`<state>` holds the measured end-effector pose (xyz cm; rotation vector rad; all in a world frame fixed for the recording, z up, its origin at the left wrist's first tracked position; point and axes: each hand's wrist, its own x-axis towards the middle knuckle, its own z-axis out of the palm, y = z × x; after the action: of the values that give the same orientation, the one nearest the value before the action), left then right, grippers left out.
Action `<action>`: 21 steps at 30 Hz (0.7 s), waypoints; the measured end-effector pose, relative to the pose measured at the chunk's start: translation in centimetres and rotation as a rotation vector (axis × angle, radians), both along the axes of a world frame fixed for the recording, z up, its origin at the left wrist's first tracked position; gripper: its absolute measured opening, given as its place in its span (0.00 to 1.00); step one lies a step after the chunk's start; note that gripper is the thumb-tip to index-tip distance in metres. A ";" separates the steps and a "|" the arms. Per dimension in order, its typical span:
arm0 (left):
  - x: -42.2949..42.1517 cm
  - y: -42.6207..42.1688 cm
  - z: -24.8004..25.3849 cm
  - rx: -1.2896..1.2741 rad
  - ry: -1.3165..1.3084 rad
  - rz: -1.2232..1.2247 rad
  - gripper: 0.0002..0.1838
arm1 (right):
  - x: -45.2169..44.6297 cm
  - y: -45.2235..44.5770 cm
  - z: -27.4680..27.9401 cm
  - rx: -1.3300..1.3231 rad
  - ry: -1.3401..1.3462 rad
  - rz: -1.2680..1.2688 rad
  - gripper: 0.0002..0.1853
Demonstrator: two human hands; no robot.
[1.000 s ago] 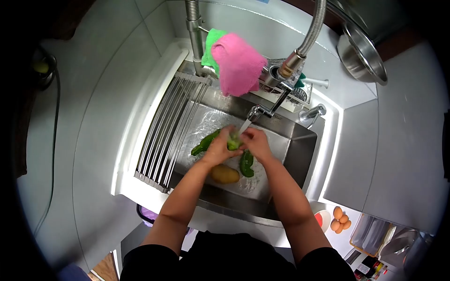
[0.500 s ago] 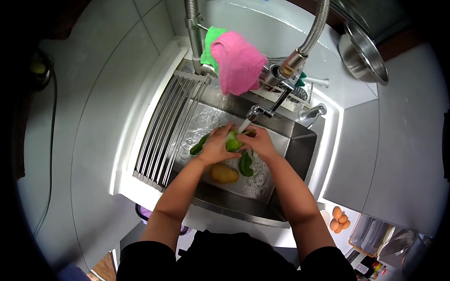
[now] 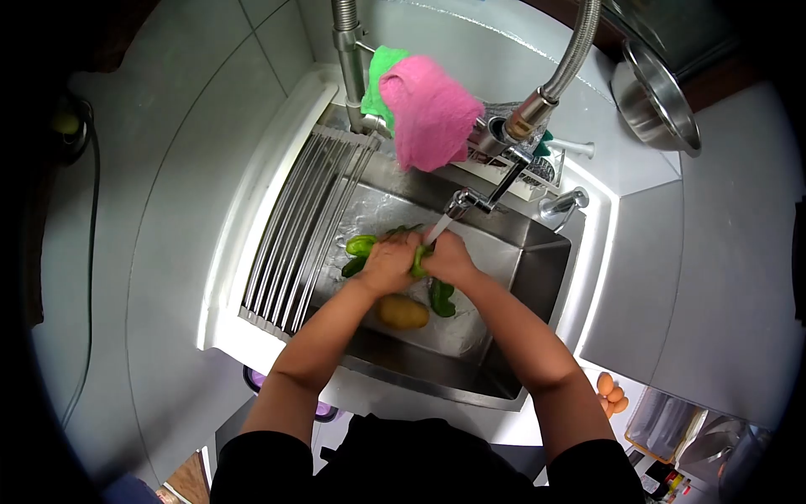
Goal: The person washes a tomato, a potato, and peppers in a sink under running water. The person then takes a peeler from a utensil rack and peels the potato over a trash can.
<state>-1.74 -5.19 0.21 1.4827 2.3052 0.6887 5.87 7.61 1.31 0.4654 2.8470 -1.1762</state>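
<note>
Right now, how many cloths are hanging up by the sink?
2. The pink cloth hangs above the back of the sink; the green cloth peeks out behind it, on its left in the picture. Another might be hidden underneath.

Head-worn view, facing forward and down, above sink [image 3: 544, 277]

Grey seamed panels [image 3: 189, 218] flank a brightly lit white ledge [image 3: 225, 315] — brown wood [image 3: 190, 480] shows lower left.
</note>
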 end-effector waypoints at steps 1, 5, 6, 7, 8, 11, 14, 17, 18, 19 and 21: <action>0.3 0.2 0.4 0.002 -0.042 0.056 0.28 | -0.1 -0.1 0.5 -0.051 0.041 -0.046 0.13; 0.0 0.5 -1.6 -0.031 0.158 0.089 0.28 | -0.2 0.4 -1.3 0.149 -0.015 -0.066 0.07; -0.1 0.5 -1.1 -0.030 0.160 0.086 0.28 | -0.2 0.2 -0.6 0.150 -0.014 -0.069 0.07; -0.3 0.6 -0.5 -0.009 0.191 0.085 0.28 | -0.2 0.1 0.3 0.277 -0.126 -0.032 0.05; -0.4 0.6 -0.1 0.009 0.220 0.088 0.27 | -0.3 -0.1 0.9 0.402 -0.239 0.009 0.06; -0.5 0.4 -0.2 0.154 0.166 0.132 0.28 | 0.3 0.9 1.5 0.359 0.008 0.097 0.11; -0.4 0.4 -0.6 0.054 -0.095 0.159 0.30 | 0.7 1.6 1.9 -0.050 0.011 0.048 0.14; 0.0 1.0 -1.6 0.147 -0.165 0.124 0.30 | 2.2 1.6 1.0 -0.192 0.044 -0.066 0.16; 0.2 1.4 -1.6 0.116 -0.198 0.122 0.30 | 2.8 1.6 0.8 -0.189 0.044 -0.060 0.16; 0.4 1.6 -1.9 0.120 -0.197 0.127 0.30 | 3.3 1.4 0.5 -0.184 0.063 -0.099 0.15; 1.1 1.8 -2.3 0.194 -0.237 0.087 0.28 | 4.2 1.2 0.0 -0.176 0.080 -0.131 0.14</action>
<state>-0.67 -3.35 -2.05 1.3026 2.1814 1.0771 10.11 8.79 1.27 0.6169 2.7802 -1.4854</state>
